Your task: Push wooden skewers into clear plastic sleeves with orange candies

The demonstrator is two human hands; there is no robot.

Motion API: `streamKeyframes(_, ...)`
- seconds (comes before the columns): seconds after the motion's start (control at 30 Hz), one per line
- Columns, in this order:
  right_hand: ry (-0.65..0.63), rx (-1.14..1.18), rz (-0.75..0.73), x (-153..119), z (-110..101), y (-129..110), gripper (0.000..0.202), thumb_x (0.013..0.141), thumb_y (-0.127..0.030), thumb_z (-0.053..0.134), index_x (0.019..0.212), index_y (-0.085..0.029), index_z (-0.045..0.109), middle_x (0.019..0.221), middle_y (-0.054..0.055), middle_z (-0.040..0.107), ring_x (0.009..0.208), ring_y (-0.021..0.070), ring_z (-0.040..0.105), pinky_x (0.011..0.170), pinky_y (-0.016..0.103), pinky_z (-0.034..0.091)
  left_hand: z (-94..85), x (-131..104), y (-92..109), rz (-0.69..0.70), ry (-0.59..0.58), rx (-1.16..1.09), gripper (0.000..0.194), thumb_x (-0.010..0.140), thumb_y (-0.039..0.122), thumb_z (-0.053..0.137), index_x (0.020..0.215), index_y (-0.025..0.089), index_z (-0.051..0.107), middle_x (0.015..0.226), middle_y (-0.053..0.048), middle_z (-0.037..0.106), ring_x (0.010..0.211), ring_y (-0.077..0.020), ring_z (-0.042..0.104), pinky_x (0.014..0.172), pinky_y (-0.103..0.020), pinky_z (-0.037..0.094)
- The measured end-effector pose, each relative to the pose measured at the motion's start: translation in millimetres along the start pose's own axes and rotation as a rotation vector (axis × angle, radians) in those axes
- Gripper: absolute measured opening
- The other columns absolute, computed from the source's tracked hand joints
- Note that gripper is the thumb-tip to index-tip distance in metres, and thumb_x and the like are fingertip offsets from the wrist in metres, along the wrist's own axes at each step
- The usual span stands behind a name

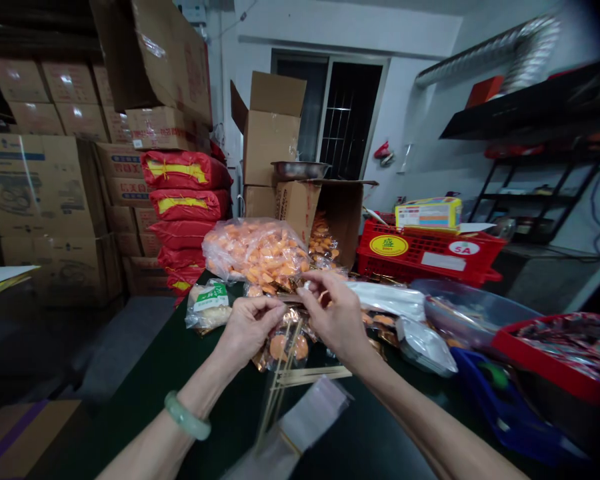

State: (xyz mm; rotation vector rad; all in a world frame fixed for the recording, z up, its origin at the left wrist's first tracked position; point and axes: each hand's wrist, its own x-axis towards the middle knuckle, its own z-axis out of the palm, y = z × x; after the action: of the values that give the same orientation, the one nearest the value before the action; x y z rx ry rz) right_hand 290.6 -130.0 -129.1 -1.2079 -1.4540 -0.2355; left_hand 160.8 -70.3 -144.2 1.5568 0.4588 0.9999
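Note:
My left hand (253,327) and my right hand (337,313) face each other over the dark green table, fingertips pinched. Between them they appear to hold the top edge of a clear plastic bag; its outline is faint. Thin wooden sticks (281,380) hang below the fingers, seemingly inside that bag. More wooden sticks (313,375) lie crosswise on the table underneath. Nearer me is a stack of flat clear bags (313,417). Behind the sticks are wrapped orange discs (280,348) in clear and gold packets. A pale bracelet (187,415) circles my left wrist.
A large clear bag of orange pieces (260,250) stands behind my hands, beside an open carton (297,207). At right are a red crate (430,253), a clear tub (470,310), a red-rimmed box of packets (565,347) and a blue tray (505,407). Red sacks (187,203) are stacked left.

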Motion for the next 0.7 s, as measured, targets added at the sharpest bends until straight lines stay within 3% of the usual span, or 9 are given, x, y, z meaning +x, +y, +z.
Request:
streamKeyframes(0.07,0.049,-0.184,-0.229,-3.9,-5.4,-6.4,0.012,0.08,-0.015,0.049,0.082,-0.011,0.06,0.071,0.007,0.055,0.067,0.0155,0.051,0.06,0.027,0.041,2.3,-2.1,3.3,0.042,-0.028,0.047,0.021,0.067,0.03,0.063,0.069,0.009,0.065,0.054,0.001,0.054,0.048,-0.008,0.043,0.047,-0.019,0.034)
streamKeyframes(0.13,-0.046,-0.313,-0.356,-8.5,-10.0,-12.0,0.015,0.082,-0.013,0.046,0.08,-0.011,0.061,0.071,0.008,0.055,0.067,0.0167,0.051,0.06,0.028,0.041,3.8,-4.2,6.8,0.105,-0.087,0.122,0.02,0.07,0.028,0.059,0.073,0.009,0.066,0.063,-0.002,0.057,0.055,-0.011,0.048,0.052,-0.021,0.037)
streamKeyframes(0.23,-0.142,-0.458,-0.401,-16.7,-13.6,-15.9,0.02,0.083,-0.013,0.043,0.074,-0.012,0.061,0.069,0.008,0.055,0.065,0.018,0.05,0.058,0.028,0.04,5.4,-7.3,11.9,0.227,-0.187,0.309,0.021,0.077,0.023,0.05,0.074,0.009,0.065,0.069,-0.004,0.057,0.063,-0.0133,0.049,0.057,-0.022,0.038)
streamKeyframes(0.37,-0.143,-0.609,-0.435,-27.8,-11.0,-14.0,0.027,0.083,-0.011,0.037,0.065,-0.014,0.057,0.066,0.008,0.054,0.065,0.0186,0.05,0.056,0.028,0.038,11.0,-11.7,16.6,0.278,-0.275,0.454,0.024,0.079,0.019,0.045,0.065,0.008,0.062,0.061,-0.002,0.053,0.06,-0.0119,0.046,0.056,-0.021,0.036)
streamKeyframes(0.5,-0.111,-0.553,-0.282,-26.0,-18.0,-2.5,0.021,0.081,-0.012,0.036,0.066,-0.015,0.051,0.065,0.007,0.053,0.061,0.0163,0.05,0.055,0.027,0.038,17.3,-16.4,20.4,0.244,-0.326,0.441,0.024,0.078,0.016,0.045,0.065,0.008,0.063,0.056,0.0,0.052,0.053,-0.0095,0.044,0.05,-0.019,0.034)
streamKeyframes(0.63,0.001,-0.343,0.115,-29.4,-63.1,8.7,0.018,0.082,-0.023,0.037,0.066,-0.019,0.044,0.053,-0.001,0.046,0.048,0.0121,0.043,0.047,0.024,0.036,12.0,-16.7,21.5,0.146,-0.279,0.285,0.017,0.074,0.018,0.053,0.067,0.01,0.066,0.059,-0.001,0.059,0.052,-0.0091,0.048,0.048,-0.018,0.036)
streamKeyframes(0.67,-0.067,-0.288,0.224,-37.2,-77.5,8.5,0.02,0.083,-0.026,0.037,0.064,-0.02,0.043,0.052,-0.001,0.045,0.047,0.0117,0.043,0.046,0.024,0.036,8.6,-15.4,21.1,0.127,-0.217,0.238,0.014,0.073,0.019,0.056,0.068,0.01,0.066,0.06,-0.002,0.061,0.053,-0.0093,0.05,0.049,-0.017,0.038)
streamKeyframes(0.7,-0.227,-0.228,0.311,-48.3,-90.9,7.2,0.024,0.085,-0.03,0.037,0.064,-0.02,0.043,0.053,-0.001,0.047,0.049,0.012,0.045,0.046,0.024,0.038,5.0,-13.6,20.4,0.114,-0.14,0.186,0.013,0.071,0.02,0.058,0.07,0.01,0.066,0.062,-0.002,0.063,0.054,-0.0095,0.052,0.05,-0.017,0.04)
